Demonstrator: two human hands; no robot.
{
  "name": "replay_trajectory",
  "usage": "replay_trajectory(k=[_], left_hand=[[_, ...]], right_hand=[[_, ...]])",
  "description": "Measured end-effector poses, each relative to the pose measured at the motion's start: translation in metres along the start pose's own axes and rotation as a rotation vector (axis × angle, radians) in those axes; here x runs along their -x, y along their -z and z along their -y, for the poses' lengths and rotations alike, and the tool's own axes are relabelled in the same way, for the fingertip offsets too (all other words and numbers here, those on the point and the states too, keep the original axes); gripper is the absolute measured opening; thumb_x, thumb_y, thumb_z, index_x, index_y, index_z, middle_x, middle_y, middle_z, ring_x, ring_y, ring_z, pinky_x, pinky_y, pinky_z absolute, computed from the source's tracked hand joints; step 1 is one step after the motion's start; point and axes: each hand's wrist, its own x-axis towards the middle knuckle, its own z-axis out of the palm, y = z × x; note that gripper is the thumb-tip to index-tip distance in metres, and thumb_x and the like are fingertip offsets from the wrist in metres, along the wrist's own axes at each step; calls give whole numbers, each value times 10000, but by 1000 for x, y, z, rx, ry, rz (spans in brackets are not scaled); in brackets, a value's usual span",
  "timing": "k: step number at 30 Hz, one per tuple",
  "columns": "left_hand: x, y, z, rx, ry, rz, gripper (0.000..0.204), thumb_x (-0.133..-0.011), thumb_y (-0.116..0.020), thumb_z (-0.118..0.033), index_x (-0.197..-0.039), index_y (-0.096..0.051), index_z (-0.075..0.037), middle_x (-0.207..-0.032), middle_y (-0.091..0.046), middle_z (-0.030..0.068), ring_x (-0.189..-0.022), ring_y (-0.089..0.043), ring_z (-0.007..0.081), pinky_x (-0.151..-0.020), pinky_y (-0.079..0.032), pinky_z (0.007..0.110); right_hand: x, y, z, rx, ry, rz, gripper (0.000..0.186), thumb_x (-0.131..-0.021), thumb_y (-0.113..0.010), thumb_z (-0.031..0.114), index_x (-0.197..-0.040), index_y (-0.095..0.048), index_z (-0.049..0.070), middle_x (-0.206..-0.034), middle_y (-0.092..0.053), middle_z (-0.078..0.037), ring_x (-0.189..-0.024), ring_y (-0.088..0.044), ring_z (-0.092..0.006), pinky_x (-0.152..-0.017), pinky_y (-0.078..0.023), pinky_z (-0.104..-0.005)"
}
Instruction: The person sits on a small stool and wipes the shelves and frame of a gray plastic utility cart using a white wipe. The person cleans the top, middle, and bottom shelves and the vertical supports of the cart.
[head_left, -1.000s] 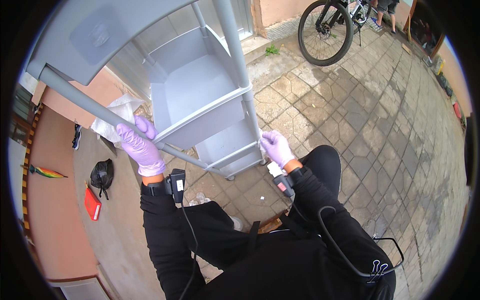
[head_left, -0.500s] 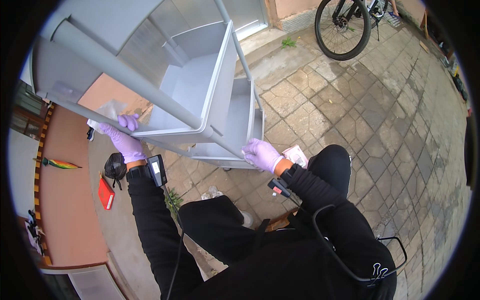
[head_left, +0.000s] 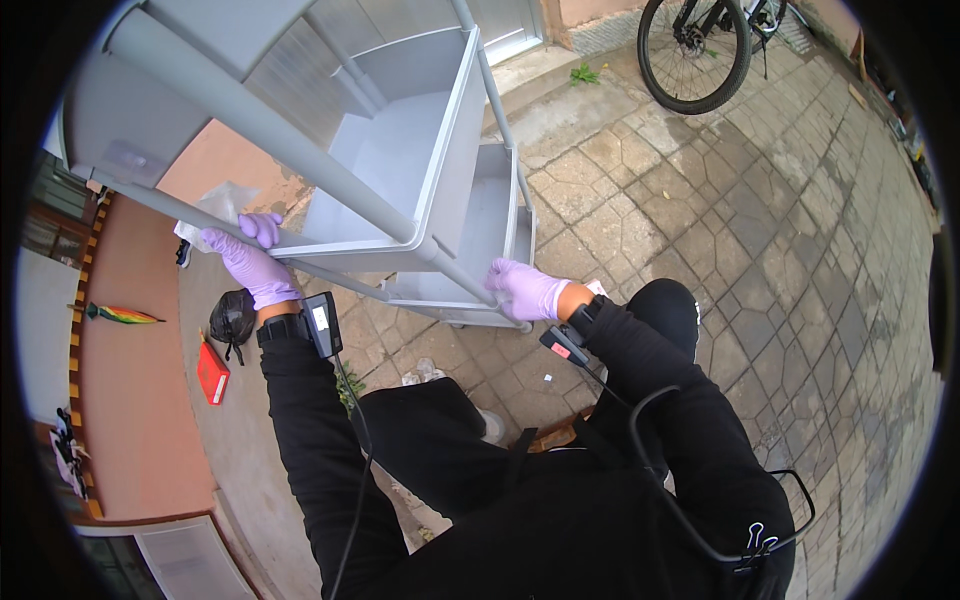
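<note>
A grey plastic storage rack [head_left: 450,212] with several tiers and round posts stands tilted in view before me. My left hand [head_left: 250,262], in a lilac glove, is closed around the edge of one of its tiers at the left, thumb and fingers on either side of the rim. My right hand [head_left: 527,290], gloved alike, is at the near corner of a lower tier, by the foot of a post. Its fingers are bent and pressed together. A bit of white shows under the fingertips, too small to name. Behind the left hand is a crumpled clear plastic bag [head_left: 222,205].
At the left lie a black bag [head_left: 232,318], a red box or book [head_left: 212,374] and a multicoloured umbrella [head_left: 125,314]. A bicycle wheel [head_left: 742,60] stands at the back right on the paving [head_left: 760,260]. A pink packet [head_left: 596,287] is mostly hidden behind my right wrist.
The whole scene has shifted slightly in view. My right hand has moved a little at the lower tier's corner and now hides most of the pink packet. The left hand keeps its hold.
</note>
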Motion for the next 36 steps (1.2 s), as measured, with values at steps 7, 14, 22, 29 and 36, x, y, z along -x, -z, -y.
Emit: replay_trajectory(k=[7,14,22,29,36], left_hand=[[4,-2,-3,16,22,6,728,-851,-334,-820,-668,-345,-116,-558,-304,9,-542,-298,174,-773,-445,375],[6,-2,-6,15,26,7,731,-843,-338,-825,-668,-339,-115,-567,-307,12,-559,-303,179,-782,-437,380],[7,1,-4,0,14,42,725,-843,-346,-822,-664,-347,-119,-572,-316,13,-559,-314,181,-803,-426,378],[4,4,-4,28,31,83,720,-848,-340,-819,-674,-354,-121,-571,-307,3,-560,-319,176,-795,-421,363],[5,3,-4,4,-5,81,713,-863,-333,-806,-675,-347,-118,-571,-303,4,-555,-298,173,-791,-424,361]], right_hand=[[25,-11,3,-32,74,-216,314,-729,-760,110,-1002,-667,-13,-1006,-593,-148,-931,-601,-334,-833,-501,-386],[61,-59,29,365,40,-183,131,-827,-670,170,-829,-624,46,-863,-564,-108,-773,-581,-306,-674,-501,-417],[58,-33,34,162,173,-440,131,-811,-683,121,-921,-656,55,-915,-587,-117,-869,-596,-317,-738,-510,-393],[59,-37,19,120,21,-607,98,-805,-667,102,-894,-651,65,-922,-589,-114,-875,-597,-313,-754,-514,-390],[39,-6,31,-29,-365,-670,181,-872,-584,62,-1036,-648,24,-1011,-608,-150,-921,-615,-321,-813,-511,-376]])
